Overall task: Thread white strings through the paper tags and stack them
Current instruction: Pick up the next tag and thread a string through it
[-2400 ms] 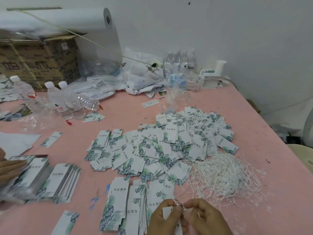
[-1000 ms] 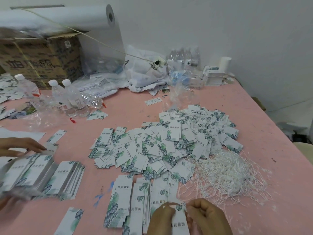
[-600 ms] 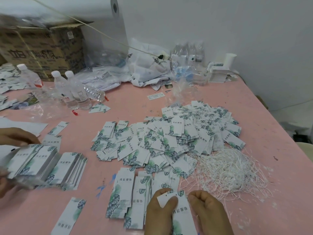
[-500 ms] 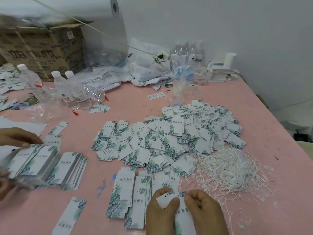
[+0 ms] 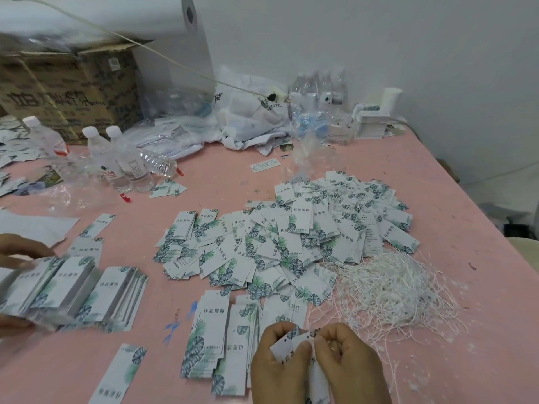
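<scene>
The person's left hand [image 5: 278,360] pinches a small white paper tag with green leaf prints [image 5: 291,349] near the front edge of the pink table [image 5: 455,199]. The right hand [image 5: 347,357] pinches at the tag's top edge, right beside the tiny hole. The thread there is too thin to see, so whether a string is in the fingers cannot be told.

A moment ago the two hands sat a little apart on the tag. Now they are pressed close together at the hole. That probably means the string is going in, so this tag is nearly done.

The loose pile of white strings [image 5: 390,290] lies on the table just past the right hand. The big heap of leaf tags [image 5: 291,237] lies farther back. Neat stacks of tags [image 5: 215,339] lie just left of the left hand, ready for this one.
</scene>
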Motion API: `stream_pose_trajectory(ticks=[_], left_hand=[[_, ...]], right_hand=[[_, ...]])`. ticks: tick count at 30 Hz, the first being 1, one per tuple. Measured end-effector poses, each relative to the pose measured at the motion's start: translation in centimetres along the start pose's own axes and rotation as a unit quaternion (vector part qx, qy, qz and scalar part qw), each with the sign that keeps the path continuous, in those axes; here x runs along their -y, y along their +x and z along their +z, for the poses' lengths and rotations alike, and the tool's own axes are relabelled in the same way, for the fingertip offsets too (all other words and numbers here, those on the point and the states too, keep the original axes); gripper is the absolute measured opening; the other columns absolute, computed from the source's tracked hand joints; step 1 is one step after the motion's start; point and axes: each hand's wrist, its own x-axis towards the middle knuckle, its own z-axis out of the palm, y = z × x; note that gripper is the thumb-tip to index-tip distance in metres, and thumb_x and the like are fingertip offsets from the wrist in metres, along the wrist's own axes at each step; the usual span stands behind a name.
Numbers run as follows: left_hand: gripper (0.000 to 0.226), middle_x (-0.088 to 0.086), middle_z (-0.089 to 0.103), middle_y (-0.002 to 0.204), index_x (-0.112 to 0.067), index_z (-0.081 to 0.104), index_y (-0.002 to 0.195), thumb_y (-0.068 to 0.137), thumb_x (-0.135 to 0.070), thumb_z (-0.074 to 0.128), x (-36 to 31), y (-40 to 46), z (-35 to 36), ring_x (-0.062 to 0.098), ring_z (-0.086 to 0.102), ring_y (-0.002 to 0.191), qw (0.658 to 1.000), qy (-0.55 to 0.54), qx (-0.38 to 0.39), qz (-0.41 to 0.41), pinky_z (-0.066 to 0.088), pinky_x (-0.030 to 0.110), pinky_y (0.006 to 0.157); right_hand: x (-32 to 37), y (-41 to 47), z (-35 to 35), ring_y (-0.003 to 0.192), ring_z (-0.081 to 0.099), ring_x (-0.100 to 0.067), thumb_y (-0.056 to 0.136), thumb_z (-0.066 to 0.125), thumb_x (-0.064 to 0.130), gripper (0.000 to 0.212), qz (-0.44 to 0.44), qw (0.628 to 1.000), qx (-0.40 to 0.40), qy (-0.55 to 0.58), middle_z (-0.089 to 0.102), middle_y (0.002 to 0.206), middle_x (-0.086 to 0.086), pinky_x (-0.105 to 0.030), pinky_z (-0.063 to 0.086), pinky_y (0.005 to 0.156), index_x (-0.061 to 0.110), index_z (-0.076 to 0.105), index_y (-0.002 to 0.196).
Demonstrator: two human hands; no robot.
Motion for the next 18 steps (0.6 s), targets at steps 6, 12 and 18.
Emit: stream_pose_trajectory(ticks=[6,12,18], left_hand=[[0.021,0.016,0.072,0.066,-0.003,0.067,0.08,0.077,0.018,0.07,-0.4,-0.4,0.1,0.014,0.063,0.051,0.998,-0.001,0.058,-0.019,0.05,0.019,0.048],[0.02,0.023,0.07,0.069,0.002,0.068,0.077,0.061,-0.004,0.06,-0.9,-0.3,0.2,0.023,0.063,0.052,0.991,-0.085,0.089,-0.048,0.049,0.023,0.046],[0.014,0.018,0.069,0.067,-0.005,0.068,0.065,0.058,0.007,0.069,0.0,1.1,-0.1,0.022,0.061,0.05,0.983,-0.116,0.096,-0.105,0.051,0.026,0.046]], right_hand=[[-0.2,0.1,0.0,0.049,0.049,-0.001,0.08,0.071,0.027,0.021,0.004,1.0,-0.007,-0.002,0.057,0.054,0.009,-0.015,0.041,0.055,0.037,0.06,0.066],[-0.7,0.4,0.0,0.049,0.047,-0.005,0.081,0.071,0.023,0.023,0.012,0.998,-0.013,0.053,0.06,0.058,-0.005,-0.025,0.044,0.058,0.043,0.062,0.074],[-1.1,0.7,0.1,0.05,0.047,-0.012,0.083,0.07,0.007,0.022,0.024,0.99,0.019,0.14,0.063,0.059,-0.019,-0.019,0.039,0.05,0.019,0.068,0.065]])
